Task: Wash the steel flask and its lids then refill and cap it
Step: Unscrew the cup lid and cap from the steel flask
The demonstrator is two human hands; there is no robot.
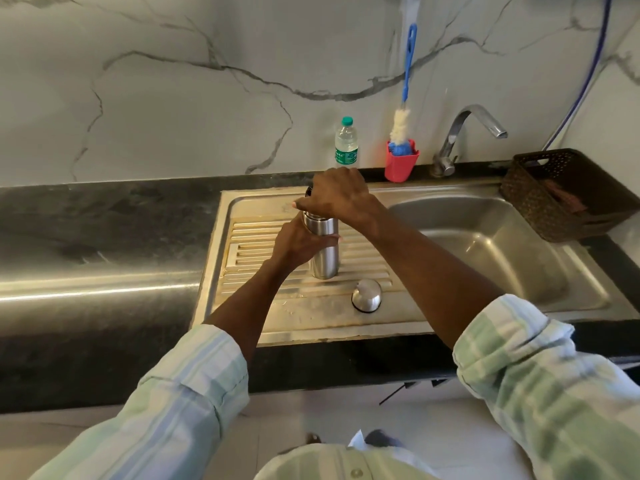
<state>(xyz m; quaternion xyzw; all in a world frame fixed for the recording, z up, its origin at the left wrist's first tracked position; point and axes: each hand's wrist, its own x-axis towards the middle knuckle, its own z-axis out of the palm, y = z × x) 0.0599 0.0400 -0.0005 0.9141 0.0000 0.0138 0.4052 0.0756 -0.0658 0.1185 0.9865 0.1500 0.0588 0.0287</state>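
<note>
The steel flask [325,254] stands upright on the ribbed draining board [263,271] of the sink. My left hand [298,242] grips its body from the left. My right hand [337,197] is curled over the top of the flask, covering its mouth and a dark inner lid whose edge shows at its left. The steel outer cap [366,295] lies on the draining board just in front of the flask, to the right.
The sink basin [485,244] lies to the right under a steel tap [467,133]. A plastic water bottle [346,143], a red holder [401,164] with a blue-handled bottle brush [403,98], and a dark basket [564,192] stand along the back.
</note>
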